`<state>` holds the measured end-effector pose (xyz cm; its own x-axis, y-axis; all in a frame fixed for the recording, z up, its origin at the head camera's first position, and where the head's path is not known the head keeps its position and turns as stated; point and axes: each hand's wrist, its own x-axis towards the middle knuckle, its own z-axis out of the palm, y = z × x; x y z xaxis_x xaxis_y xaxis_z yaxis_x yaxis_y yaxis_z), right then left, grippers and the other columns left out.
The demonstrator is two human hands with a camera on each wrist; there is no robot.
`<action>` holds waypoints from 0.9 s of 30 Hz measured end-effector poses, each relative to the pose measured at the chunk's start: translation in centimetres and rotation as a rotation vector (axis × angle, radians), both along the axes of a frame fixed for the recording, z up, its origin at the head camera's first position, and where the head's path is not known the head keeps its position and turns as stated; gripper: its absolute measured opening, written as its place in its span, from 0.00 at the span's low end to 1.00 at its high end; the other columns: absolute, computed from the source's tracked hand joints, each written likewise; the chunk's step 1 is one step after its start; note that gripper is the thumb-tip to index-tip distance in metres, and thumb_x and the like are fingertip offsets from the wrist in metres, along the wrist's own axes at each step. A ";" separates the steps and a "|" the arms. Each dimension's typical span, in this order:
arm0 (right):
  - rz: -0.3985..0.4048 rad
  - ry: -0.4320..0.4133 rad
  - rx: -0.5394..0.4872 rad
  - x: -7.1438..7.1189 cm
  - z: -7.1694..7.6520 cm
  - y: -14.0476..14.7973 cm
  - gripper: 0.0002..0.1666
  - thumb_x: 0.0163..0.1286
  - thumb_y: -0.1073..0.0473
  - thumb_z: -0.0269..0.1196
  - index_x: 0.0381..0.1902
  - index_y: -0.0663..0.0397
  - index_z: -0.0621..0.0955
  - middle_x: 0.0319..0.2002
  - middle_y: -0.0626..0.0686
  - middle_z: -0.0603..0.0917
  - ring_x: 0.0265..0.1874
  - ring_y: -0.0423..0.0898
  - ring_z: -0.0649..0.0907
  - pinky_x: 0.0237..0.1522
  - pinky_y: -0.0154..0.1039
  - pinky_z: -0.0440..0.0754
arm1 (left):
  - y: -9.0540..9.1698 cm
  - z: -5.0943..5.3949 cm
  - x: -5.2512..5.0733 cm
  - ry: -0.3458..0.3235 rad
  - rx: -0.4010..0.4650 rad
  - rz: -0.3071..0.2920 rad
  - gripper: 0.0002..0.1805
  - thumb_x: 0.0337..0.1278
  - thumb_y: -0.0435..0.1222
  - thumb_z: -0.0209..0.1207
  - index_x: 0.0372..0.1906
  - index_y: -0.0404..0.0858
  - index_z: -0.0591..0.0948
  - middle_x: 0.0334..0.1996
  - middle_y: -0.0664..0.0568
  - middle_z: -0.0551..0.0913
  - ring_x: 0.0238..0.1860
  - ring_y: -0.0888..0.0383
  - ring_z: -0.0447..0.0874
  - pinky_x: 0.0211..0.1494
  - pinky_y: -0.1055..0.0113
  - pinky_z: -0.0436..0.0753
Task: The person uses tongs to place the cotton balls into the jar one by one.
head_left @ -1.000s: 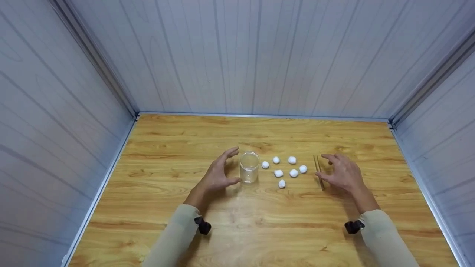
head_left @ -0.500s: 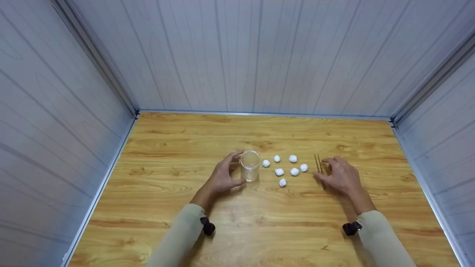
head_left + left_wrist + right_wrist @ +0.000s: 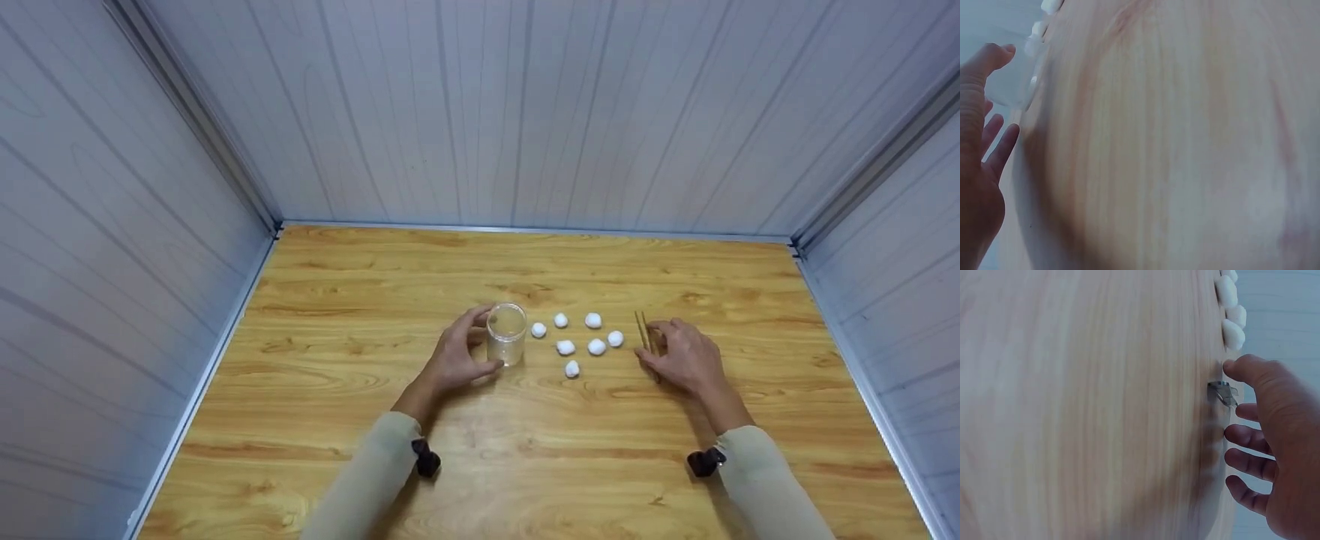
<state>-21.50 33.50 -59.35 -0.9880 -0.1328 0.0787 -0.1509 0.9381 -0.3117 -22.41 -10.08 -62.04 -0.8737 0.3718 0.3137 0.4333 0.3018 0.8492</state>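
A clear glass jar (image 3: 507, 337) stands upright on the table, and several white balls (image 3: 596, 346) lie to its right. My left hand (image 3: 457, 354) curves around the jar's left side, thumb by the base and fingers near the rim; contact is unclear. In the left wrist view the thumb of my left hand (image 3: 977, 146) overlaps the jar (image 3: 1010, 79). Thin metal tweezers (image 3: 642, 330) lie right of the balls. My right hand (image 3: 686, 360) hovers over them with parted fingers. In the right wrist view the tweezers (image 3: 1223, 392) sit between thumb and index of my right hand (image 3: 1280, 433), not pinched.
The wood-patterned table (image 3: 480, 480) is bordered by a pale back wall (image 3: 480, 112) and side walls (image 3: 90, 262) with metal edging. The white balls (image 3: 1233, 334) are near my right thumb in the right wrist view.
My left hand has moved right, closer around the jar. My right hand has shifted slightly left and down toward the tweezers, its thumb and index drawing nearer together.
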 end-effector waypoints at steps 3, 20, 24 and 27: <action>0.000 0.004 -0.018 0.0 -0.1 -0.1 0.33 0.73 0.47 0.75 0.68 0.62 0.86 0.46 0.63 0.88 0.38 0.57 0.85 0.35 0.58 0.86 | 0.2 -0.2 0.1 -0.007 -0.001 0.006 0.52 0.53 0.31 0.83 0.83 0.37 0.71 0.66 0.32 0.85 0.65 0.35 0.90 0.69 0.41 0.95; -0.002 -0.018 -0.046 -0.1 -0.4 -0.2 0.25 0.75 0.52 0.71 0.66 0.58 0.88 0.43 0.60 0.91 0.37 0.54 0.85 0.37 0.60 0.85 | 0.7 -0.8 0.2 -0.019 0.025 0.031 0.48 0.54 0.31 0.83 0.81 0.37 0.74 0.63 0.37 0.90 0.60 0.39 0.93 0.64 0.46 0.97; -0.001 -0.019 -0.046 -0.1 -0.4 -0.2 0.25 0.76 0.53 0.71 0.65 0.58 0.88 0.41 0.60 0.91 0.36 0.54 0.85 0.37 0.60 0.85 | 0.7 -0.9 0.3 -0.046 0.023 0.031 0.49 0.56 0.32 0.83 0.82 0.38 0.73 0.64 0.37 0.89 0.63 0.39 0.92 0.67 0.46 0.96; 0.000 -0.031 -0.048 0.0 -0.5 -0.2 0.24 0.76 0.55 0.70 0.66 0.59 0.88 0.38 0.59 0.89 0.34 0.52 0.82 0.33 0.54 0.82 | 0.7 -1.0 0.2 -0.048 0.015 0.034 0.49 0.56 0.32 0.83 0.82 0.38 0.73 0.63 0.37 0.89 0.64 0.40 0.92 0.68 0.48 0.96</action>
<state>-21.54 33.34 -59.83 -0.9901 -0.1298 0.0538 -0.1405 0.9220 -0.3607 -22.16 -9.34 -63.04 -0.8999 0.3370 0.2768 0.3819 0.3025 0.8733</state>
